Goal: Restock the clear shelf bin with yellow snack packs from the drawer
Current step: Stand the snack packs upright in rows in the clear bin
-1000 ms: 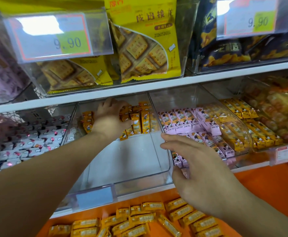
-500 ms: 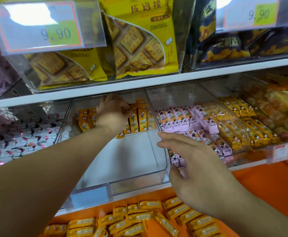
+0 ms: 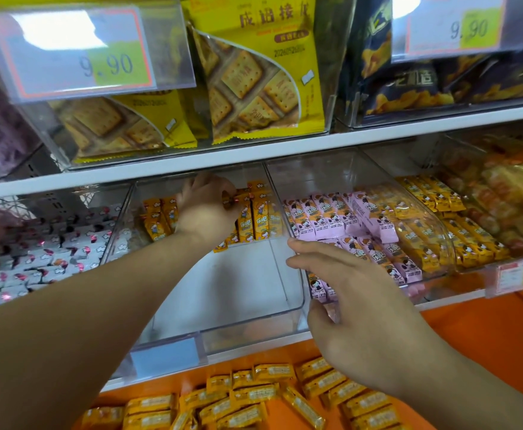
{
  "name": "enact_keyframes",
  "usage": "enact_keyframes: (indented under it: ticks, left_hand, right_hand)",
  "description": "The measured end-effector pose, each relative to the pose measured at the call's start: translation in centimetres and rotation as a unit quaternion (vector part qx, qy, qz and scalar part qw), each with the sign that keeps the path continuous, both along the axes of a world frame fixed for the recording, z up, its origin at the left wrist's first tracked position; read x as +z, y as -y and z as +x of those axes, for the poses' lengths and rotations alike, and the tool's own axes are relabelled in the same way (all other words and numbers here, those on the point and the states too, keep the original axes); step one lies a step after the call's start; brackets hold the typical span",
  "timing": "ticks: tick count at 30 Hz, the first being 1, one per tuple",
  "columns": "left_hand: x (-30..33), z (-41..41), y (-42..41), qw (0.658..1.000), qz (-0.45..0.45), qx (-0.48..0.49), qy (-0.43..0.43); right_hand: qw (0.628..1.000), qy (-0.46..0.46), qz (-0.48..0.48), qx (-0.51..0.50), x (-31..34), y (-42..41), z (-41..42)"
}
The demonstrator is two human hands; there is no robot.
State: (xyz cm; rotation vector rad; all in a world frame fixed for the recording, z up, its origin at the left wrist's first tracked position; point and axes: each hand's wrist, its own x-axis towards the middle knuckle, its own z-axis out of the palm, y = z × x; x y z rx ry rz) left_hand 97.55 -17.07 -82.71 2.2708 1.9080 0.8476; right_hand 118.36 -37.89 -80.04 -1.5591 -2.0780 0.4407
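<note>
Packs (image 3: 255, 212) stand upright at back of clear bin (image 3: 288, 268), long axis vertical, w/ left hand (image 3: 206, 209) pressed on them; can't tell its grip. Right hand (image 3: 353, 308), open and empty, hovers at bin's front-right corner, nearer drawer (image 3: 471, 333) stock (image 3: 254, 395) below bin.

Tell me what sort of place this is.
Most likely a shop's snack aisle: price tags reading 9.90 clipped to clear bins, cracker bags on a white shelf, and small packs sorted by colour, such as the pink packs.
</note>
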Motion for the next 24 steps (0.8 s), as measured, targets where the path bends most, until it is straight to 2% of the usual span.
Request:
enact_keyframes:
  ticks: [11, 16, 20, 24]
  left_hand:
    - [0.1, -1.9, 1.3, 0.999, 0.022, -0.017, 0.034]
    - [-0.6, -4.0, 1.5, 0.999, 0.015, -0.015, -0.046]
    - [-1.1, -4.0, 1.2, 1.000, 0.004, 0.013, -0.028]
    - [-1.2, -3.8, 1.0, 0.999, -0.001, 0.016, -0.052]
  right_hand:
    - [1.000, -0.004, 0.000, -0.004, 0.0, 0.0, -0.1]
    - [1.000, 0.007, 0.001, -0.009, 0.1, 0.1, -0.3]
    - [1.000, 0.003, -0.001, -0.011, 0.0, 0.2, -0.2]
    - [1.000, -0.004, -0.003, -0.008, -0.1, 0.1, -0.2]
